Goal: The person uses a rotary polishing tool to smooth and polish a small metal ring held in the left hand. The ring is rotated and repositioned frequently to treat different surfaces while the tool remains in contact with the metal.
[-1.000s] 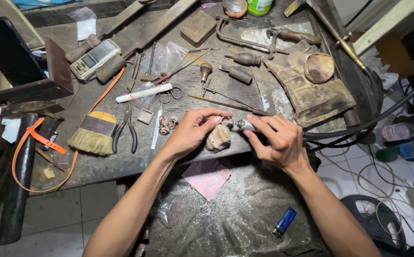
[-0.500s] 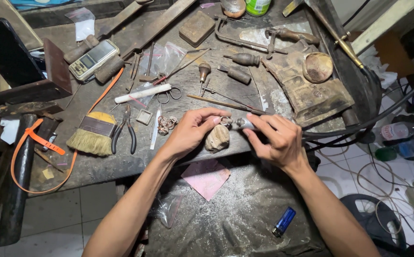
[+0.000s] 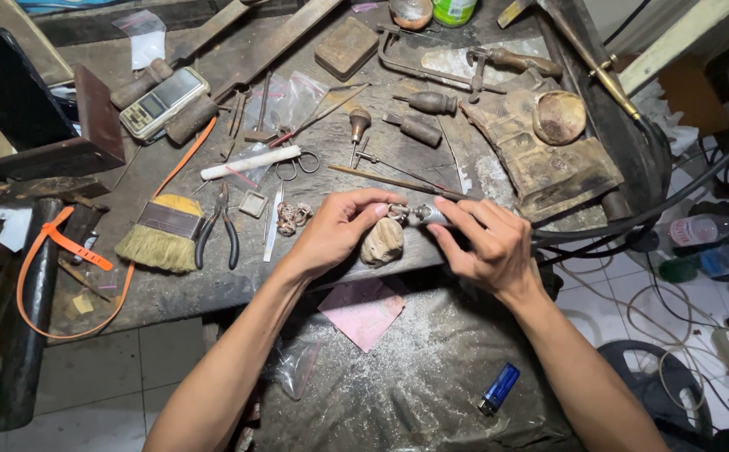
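Small metal workpiece [image 3: 398,211]: sits between the two hands, at the front edge of the workbench [image 3: 172,293], directly above a worn wooden bench peg [image 3: 381,243]. Too small to tell its exact shape.

Left hand [image 3: 339,230]: thumb and forefinger pinched narrow on the workpiece from the left; remaining fingers curled; heel of hand over the bench edge.

Right hand [image 3: 490,247]: closed around a slim grey rotary handpiece [image 3: 427,216], tip pointing left and meeting the workpiece. A black flexible shaft [image 3: 632,222] runs off to the right from this hand.

Just left of the left hand: a small tangle of metal rings [image 3: 291,218], apart from the fingers. Further left: black-handled pliers [image 3: 218,230], a flat brush [image 3: 159,234] with pale bristles, an orange strap [image 3: 63,247].

Behind the hands: small scissors [image 3: 293,163], a white tube [image 3: 247,163], wooden-handled gravers [image 3: 419,125], a pocket scale [image 3: 163,102], a saw frame [image 3: 431,71].

Below the bench edge: a crumpled plastic sheet [image 3: 414,377] dusted with pale filings, a pink paper [image 3: 363,308] lying on it, a blue lighter [image 3: 498,389] near the right forearm.
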